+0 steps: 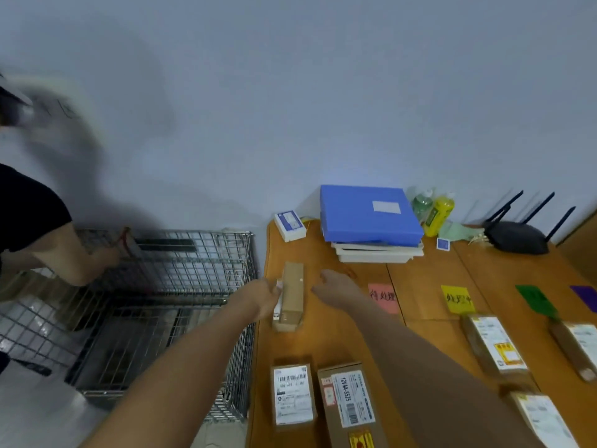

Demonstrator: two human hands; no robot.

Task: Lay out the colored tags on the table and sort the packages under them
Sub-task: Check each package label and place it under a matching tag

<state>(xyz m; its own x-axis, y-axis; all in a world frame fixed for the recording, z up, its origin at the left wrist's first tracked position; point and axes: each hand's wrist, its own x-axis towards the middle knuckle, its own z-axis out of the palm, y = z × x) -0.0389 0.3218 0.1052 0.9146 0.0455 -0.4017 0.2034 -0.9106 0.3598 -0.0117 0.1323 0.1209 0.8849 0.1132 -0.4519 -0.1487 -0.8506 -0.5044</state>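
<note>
A long brown cardboard package [292, 295] stands on its edge near the wooden table's [420, 282] left side. My left hand [263, 297] grips its left face at a white label. My right hand [336, 287] hovers just right of it, fingers apart, apart from the box. Colored tags lie in a row: pink [383, 298], yellow [458, 299], green [536, 300], purple [586, 297]. Two labelled packages [293, 396] [352, 405] lie near the front left. Another package [494, 344] lies below the yellow tag, one [578, 347] below the green, and one [542, 418] at the front right.
A wire mesh cart [168, 305] stands left of the table. Another person's arm [74, 253] reaches over it at far left. At the table's back are a blue folder [368, 215] on white trays, a small white box [290, 225], bottles [436, 211] and a black router [517, 237].
</note>
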